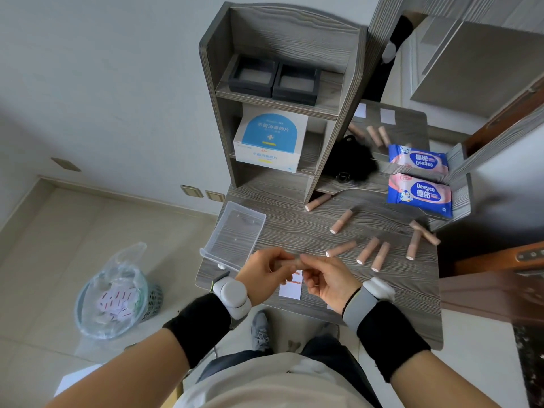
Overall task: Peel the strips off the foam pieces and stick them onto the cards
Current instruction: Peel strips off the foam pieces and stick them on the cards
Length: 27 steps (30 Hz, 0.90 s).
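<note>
Peach foam piece (pixel 290 262) pinched between both hands, just above a white card (pixel 291 290) on the grey wood-grain desk (pixel 294 228).
Left hand (pixel 266 270) curls its fingers and thumb round one end of the piece; right hand (pixel 326 278) pinches the other end with thumb and fingertips; the card lies flat near the desk's front edge, partly hidden by the hands, with red marks at its far end; more foam pieces (pixel 341 249) lie scattered on the desk to the right, well apart from the hands; a clear plastic tray (pixel 235 234) sits to the left; a bag-lined bin (pixel 117 293) stands on the floor.
</note>
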{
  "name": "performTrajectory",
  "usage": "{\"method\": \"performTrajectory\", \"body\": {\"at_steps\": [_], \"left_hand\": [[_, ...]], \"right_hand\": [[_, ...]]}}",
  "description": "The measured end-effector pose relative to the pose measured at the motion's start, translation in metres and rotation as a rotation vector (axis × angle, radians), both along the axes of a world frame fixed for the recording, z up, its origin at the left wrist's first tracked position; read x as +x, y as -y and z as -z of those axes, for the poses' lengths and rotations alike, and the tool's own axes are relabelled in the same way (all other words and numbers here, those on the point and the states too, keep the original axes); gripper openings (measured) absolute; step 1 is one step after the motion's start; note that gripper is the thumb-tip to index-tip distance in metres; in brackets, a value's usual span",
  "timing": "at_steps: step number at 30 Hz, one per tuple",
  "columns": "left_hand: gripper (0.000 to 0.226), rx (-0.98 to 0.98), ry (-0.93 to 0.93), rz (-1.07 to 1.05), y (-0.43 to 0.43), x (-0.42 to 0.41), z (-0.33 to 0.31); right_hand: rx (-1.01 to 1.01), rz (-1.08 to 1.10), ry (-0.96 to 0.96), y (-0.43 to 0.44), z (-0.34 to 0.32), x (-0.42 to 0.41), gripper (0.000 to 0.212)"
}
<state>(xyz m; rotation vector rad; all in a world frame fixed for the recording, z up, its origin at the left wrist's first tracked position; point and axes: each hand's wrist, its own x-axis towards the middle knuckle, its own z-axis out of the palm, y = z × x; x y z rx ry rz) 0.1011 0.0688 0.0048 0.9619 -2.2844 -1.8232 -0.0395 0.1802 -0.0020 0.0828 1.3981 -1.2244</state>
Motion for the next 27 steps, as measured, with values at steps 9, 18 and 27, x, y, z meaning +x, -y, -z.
{"method": "performTrajectory", "body": {"at_steps": [9, 18, 27], "left_hand": [[0.006, -0.136, 0.105, -0.185, 0.024, 0.023, 0.002], [0.007, -0.450, 0.234, -0.032, 0.018, 0.042, 0.019], [0.011, -0.483, 0.253, -0.049, 0.001, 0.032, 0.039]], "right_hand": [[0.255, -0.220, -0.539, 0.067, 0.023, -0.077, 0.025], [0.350, -0.270, -0.716, 0.108, 0.062, -0.100, 0.045], [0.366, -0.447, -0.838, 0.104, 0.063, -0.092, 0.031]]}}
